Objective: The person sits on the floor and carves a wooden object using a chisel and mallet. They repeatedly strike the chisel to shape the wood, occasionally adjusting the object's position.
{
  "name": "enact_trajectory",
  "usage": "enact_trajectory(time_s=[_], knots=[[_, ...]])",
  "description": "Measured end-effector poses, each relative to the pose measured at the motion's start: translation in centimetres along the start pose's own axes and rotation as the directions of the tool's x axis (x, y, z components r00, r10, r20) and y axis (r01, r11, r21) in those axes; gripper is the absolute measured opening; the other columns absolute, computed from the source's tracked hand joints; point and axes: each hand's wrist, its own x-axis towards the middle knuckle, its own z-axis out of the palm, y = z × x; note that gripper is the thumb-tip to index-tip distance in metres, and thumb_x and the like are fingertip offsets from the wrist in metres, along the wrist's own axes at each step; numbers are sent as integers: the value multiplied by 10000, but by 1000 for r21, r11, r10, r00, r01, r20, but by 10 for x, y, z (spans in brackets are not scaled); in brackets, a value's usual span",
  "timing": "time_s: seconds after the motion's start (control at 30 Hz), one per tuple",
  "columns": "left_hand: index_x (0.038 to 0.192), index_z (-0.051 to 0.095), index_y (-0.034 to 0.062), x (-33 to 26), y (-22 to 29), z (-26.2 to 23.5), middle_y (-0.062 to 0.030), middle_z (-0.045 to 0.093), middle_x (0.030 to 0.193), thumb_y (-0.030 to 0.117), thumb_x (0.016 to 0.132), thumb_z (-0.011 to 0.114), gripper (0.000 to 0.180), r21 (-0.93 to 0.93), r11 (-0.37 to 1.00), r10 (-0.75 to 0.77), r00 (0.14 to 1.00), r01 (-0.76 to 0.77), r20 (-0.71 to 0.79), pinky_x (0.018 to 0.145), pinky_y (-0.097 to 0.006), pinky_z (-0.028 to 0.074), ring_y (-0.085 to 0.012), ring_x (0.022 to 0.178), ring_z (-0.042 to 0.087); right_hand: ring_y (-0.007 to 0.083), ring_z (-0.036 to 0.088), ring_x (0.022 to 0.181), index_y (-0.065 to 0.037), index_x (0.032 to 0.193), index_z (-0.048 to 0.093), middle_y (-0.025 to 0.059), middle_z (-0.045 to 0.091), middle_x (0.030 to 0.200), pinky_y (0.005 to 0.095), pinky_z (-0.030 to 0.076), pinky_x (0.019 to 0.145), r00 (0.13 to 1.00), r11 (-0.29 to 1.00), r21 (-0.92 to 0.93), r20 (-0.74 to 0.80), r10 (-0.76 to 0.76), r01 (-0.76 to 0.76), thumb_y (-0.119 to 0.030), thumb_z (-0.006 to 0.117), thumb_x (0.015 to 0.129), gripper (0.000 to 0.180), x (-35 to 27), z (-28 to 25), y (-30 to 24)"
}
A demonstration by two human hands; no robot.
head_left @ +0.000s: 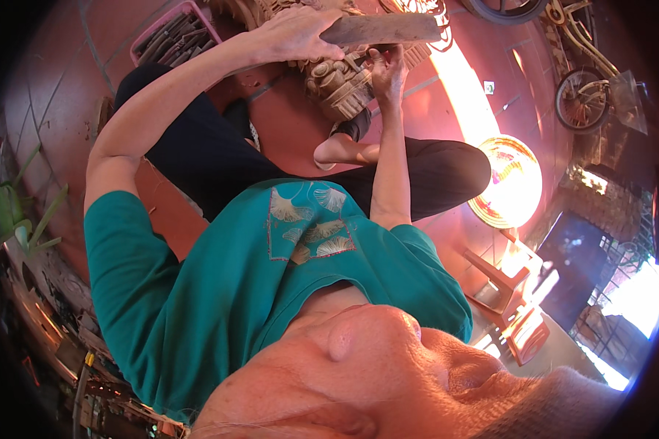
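Wood dominates the top of the head view, where we see both hands at work on a pale carved wooden block (340,86) with deep ornamental ridges. It rests on the red tiled floor (51,95), just in front of the person's crossed legs in black trousers (198,157).

The left hand (294,34) reaches in from the left of the picture. Its fingers (322,50) are clenched over one end of a flat, grey-brown wooden slab (388,29), which lies roughly level above the carved block. We cannot tell whether the slab touches the block.

The right hand (388,72) sits just below the slab and against the upper right side of the block. Its fingers (379,57) are closed in a pinch around a slender tool (372,51). The tool is too small and too far hidden for us to tell its kind. The two hands are near each other, with the slab between them.

A teal short-sleeved shirt with a shell-patterned panel (307,234) fills the middle of the picture. A pink plastic basket of brown sticks (172,33) stands on the floor behind the left forearm. On the right we note a round, brightly lit patterned tray (509,183), a bicycle wheel (582,99) and a red plastic chair (501,282), all well apart from the hands. Green potted leaves (15,212) mark the left rim.
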Motion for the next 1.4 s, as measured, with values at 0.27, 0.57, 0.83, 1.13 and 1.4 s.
enact_trajectory(time_s=[0.27,0.57,0.83,1.13,1.4], knots=[[1190,543,-47,-4,19,-25,-333,651,906,433,835,801,650,-112,994,14,998,-20,-57,762,-510,524,-479,893,681,178,728,828,-48,1178,565,82,753,947,334,582,715,999,992,117,1,46,-46,-29,652,971,225,-10,-7,-17],[1343,503,-40,-9,30,-11,-276,670,944,419,870,748,703,35,999,20,994,-24,106,810,-492,507,-428,927,671,295,744,860,-63,1236,542,131,740,953,403,580,752,994,992,-66,-14,-108,107,-11,666,952,314,-16,-3,0],[1357,488,-49,-11,26,1,-273,614,763,410,879,735,707,-67,958,255,937,-278,-238,738,-511,490,-418,775,649,331,734,931,-64,1291,542,162,737,1010,412,577,783,1000,999,-45,11,-25,26,-42,689,943,378,-13,-1,5],[1197,526,-37,-6,29,1,-263,628,790,359,861,728,558,47,992,111,981,-120,156,772,-528,484,-434,839,639,350,724,876,4,1160,657,201,743,983,430,563,767,998,988,-138,8,-68,68,-88,658,899,277,-19,-14,16],[1306,560,-28,1,16,7,-280,673,886,402,840,758,665,-31,993,111,991,-114,-68,796,-495,510,-437,875,671,227,748,857,-30,1128,655,117,770,940,355,567,769,992,994,75,-88,89,-83,-135,764,914,263,-20,-14,-15]])
